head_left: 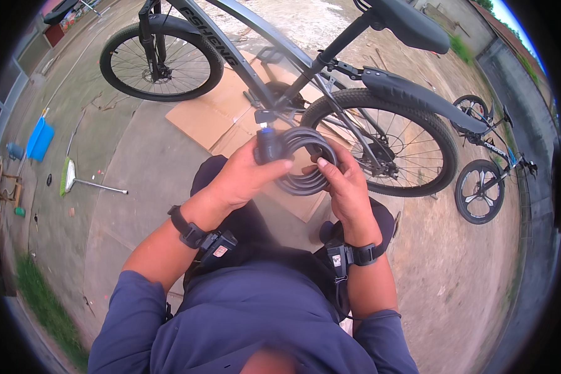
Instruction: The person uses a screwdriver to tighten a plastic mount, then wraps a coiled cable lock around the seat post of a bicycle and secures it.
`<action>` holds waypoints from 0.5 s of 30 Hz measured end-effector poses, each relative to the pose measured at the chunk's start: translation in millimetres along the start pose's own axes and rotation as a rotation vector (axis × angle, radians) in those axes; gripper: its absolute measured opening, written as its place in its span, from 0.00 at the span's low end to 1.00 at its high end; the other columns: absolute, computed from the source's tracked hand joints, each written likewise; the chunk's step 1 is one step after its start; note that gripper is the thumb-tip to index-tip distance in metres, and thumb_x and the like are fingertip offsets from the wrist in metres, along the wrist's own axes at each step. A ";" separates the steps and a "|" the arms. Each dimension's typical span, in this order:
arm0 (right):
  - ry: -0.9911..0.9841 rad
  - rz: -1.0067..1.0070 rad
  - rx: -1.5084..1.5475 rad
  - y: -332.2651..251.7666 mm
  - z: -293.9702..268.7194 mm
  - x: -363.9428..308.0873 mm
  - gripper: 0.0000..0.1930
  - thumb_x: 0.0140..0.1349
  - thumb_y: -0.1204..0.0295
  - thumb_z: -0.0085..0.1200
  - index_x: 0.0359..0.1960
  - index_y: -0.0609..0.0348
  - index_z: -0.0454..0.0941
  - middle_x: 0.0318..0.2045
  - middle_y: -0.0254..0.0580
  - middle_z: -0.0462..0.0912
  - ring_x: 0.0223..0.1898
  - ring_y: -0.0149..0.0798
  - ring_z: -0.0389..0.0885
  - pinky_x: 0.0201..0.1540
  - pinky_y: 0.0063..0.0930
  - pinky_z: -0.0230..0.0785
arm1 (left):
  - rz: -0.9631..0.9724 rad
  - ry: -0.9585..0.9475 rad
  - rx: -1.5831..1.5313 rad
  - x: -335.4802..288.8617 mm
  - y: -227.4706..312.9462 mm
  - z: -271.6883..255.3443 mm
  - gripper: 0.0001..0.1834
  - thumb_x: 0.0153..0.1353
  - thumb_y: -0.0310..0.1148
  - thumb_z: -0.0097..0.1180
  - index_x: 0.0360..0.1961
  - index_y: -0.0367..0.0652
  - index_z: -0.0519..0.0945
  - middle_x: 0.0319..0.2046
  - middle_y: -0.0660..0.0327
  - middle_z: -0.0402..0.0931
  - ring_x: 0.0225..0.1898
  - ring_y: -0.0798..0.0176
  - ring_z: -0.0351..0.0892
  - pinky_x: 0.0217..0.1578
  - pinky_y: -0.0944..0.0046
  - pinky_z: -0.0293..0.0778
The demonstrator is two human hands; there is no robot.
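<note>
Plainly, a dark coiled cable lock [302, 184] sits between two gripping hands, just above the centre of the frame.
The left hand [246, 174] closes round the lock head [269, 147], where a key [265, 117] stands; the right hand [348, 187] grips the coil's right side. It seems fairly light, springy, smooth and hardly fragile; the solid head looks the surest hold, with the loops gathered in the other hand. Dark lettering marks the grey bicycle [249, 73] at upper centre, white lettering another bicycle [494, 148] at right; labels [220, 250] on the wrist devices [346, 249] are too small to read.
</note>
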State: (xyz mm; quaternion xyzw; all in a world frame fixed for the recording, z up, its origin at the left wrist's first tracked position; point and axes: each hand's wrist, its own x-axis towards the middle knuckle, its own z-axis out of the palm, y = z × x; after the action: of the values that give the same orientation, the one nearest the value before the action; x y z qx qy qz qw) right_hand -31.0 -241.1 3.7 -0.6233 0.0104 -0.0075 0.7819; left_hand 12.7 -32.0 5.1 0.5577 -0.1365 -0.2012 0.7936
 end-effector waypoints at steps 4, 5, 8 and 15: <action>-0.094 0.045 0.143 -29.3 -6.9 10.2 0.25 0.70 0.63 0.54 0.63 0.66 0.69 0.47 0.45 0.80 0.43 0.37 0.83 0.43 0.29 0.80 | 0.084 -0.032 0.035 18.0 15.7 2.5 0.30 0.61 0.26 0.63 0.64 0.35 0.68 0.51 0.58 0.76 0.51 0.65 0.77 0.53 0.61 0.74; -0.067 0.050 0.125 -31.6 -7.6 12.9 0.23 0.71 0.62 0.53 0.61 0.66 0.70 0.46 0.44 0.81 0.43 0.36 0.83 0.43 0.29 0.80 | 0.075 -0.032 0.034 20.7 16.0 2.2 0.30 0.61 0.26 0.62 0.63 0.35 0.68 0.51 0.58 0.76 0.50 0.65 0.78 0.52 0.62 0.75; 0.016 0.038 0.090 -35.7 -11.5 19.8 0.18 0.72 0.62 0.51 0.55 0.63 0.74 0.44 0.41 0.82 0.43 0.34 0.83 0.42 0.30 0.81 | 0.041 -0.023 0.041 29.6 16.7 4.2 0.26 0.60 0.23 0.62 0.61 0.35 0.71 0.49 0.58 0.78 0.47 0.65 0.80 0.50 0.63 0.76; 0.035 -0.059 0.187 -29.1 -34.1 37.8 0.09 0.70 0.68 0.55 0.47 0.58 0.77 0.42 0.38 0.83 0.43 0.32 0.83 0.46 0.34 0.80 | 0.013 0.033 0.058 48.9 10.2 6.4 0.19 0.59 0.19 0.61 0.53 0.36 0.75 0.45 0.58 0.80 0.41 0.65 0.82 0.47 0.64 0.78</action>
State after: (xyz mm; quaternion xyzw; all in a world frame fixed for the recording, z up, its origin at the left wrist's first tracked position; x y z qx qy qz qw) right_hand 5.9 -281.7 24.2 -0.5475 0.0050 -0.0422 0.8358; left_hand 54.7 -57.4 16.6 0.5830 -0.1328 -0.1829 0.7804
